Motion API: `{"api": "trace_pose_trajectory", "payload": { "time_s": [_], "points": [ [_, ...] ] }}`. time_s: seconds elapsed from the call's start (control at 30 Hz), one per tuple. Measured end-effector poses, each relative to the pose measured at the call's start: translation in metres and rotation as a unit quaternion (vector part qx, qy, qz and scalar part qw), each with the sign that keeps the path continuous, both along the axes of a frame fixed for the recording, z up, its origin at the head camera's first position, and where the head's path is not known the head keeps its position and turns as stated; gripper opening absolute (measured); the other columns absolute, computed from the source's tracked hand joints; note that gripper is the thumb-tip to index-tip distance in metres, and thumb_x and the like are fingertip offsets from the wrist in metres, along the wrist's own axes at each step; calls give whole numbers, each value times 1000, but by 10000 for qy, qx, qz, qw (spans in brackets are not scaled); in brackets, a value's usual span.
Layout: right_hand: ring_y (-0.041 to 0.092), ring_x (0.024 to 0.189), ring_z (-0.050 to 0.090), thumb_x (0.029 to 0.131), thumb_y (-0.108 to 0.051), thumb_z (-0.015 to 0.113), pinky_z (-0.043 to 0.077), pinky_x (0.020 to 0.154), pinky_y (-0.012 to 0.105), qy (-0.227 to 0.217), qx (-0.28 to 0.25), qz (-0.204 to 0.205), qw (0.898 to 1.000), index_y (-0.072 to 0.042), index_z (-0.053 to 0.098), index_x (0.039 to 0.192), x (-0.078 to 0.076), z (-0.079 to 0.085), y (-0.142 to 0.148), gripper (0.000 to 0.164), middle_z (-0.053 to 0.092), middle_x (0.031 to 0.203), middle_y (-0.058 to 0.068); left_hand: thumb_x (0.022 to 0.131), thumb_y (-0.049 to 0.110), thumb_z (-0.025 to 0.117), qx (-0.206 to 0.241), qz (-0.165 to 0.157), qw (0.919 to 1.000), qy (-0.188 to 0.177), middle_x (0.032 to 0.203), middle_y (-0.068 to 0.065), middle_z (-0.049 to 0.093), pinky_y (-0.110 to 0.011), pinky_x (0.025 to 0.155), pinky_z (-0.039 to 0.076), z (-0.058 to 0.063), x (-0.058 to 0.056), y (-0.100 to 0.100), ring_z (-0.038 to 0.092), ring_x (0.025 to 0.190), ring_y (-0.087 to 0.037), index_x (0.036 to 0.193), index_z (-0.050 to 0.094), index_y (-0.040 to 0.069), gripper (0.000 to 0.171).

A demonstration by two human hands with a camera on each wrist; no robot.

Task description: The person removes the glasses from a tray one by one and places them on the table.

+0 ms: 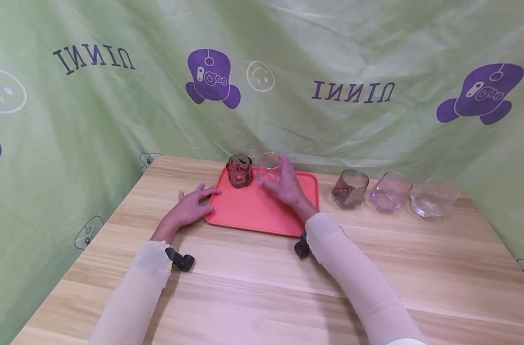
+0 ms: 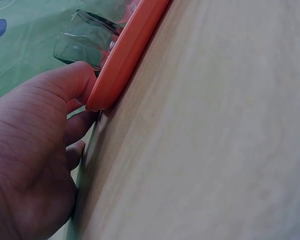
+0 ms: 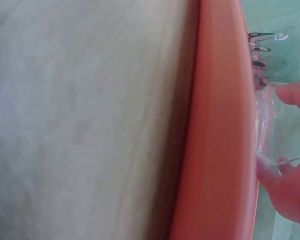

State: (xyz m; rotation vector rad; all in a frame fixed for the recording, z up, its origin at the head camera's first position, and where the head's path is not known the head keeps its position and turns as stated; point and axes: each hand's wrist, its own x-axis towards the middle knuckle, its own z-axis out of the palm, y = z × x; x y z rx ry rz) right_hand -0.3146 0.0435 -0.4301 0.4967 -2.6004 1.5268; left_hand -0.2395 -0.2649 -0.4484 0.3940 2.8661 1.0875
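My right hand [image 1: 286, 183] holds a clear glass [image 1: 269, 167] over the back part of a red tray [image 1: 249, 209], with thumb and fingers on opposite sides of it. In the right wrist view the fingertips press the wall of this clear glass [image 3: 270, 117]. Just left of it on the tray stands a dark tinted glass [image 1: 239, 171] with a wavy wall. My left hand [image 1: 192, 207] rests at the tray's left edge, its fingers spread and relaxed, touching the rim. Up close, the left wrist view has those fingers [image 2: 80, 82] against the orange-red tray rim [image 2: 125, 60].
Right of the tray, a row of glasses stands on the wooden table [image 1: 244, 282]: a smoky brown glass [image 1: 350, 188], a pale purple glass [image 1: 390, 191] and a clear glass [image 1: 434, 197]. A green printed curtain [image 1: 287, 120] hangs behind the table.
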Motion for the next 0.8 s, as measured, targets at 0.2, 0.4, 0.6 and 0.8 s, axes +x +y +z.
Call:
{"api": "trace_pose_trajectory", "payload": {
  "time_s": [0.2,0.4,0.6,0.8],
  "points": [
    [36,136,45,85,-17,86,39,112,50,58,-21,-10,10000,-15,21,161,-2,0,1,100,40,151,19,92,17,63,-5,5,10000,-58,161,-12,40,-73,109,-19,-1,-1,1,10,155,-39,146,59,12,54],
    [38,135,46,84,-13,86,41,111,52,118,-33,-61,9999,-25,10,164,-3,1,2,111,39,153,21,92,17,63,-21,33,9999,-93,161,-10,40,-71,110,-19,0,-2,1,10,156,-35,146,59,14,54],
    [39,130,50,83,-7,84,45,105,55,196,-104,70,9997,-25,21,162,-3,3,2,103,41,150,23,92,17,63,5,68,9999,-96,161,-10,41,-70,111,-19,0,-1,1,10,156,-35,146,59,14,54],
    [41,129,49,83,-8,85,46,104,56,160,-45,95,9998,-25,26,160,-2,4,3,98,41,148,25,92,17,64,-8,61,9999,-88,161,-9,41,-71,110,-20,0,-1,1,10,156,-35,146,59,14,54]
  ]
}}
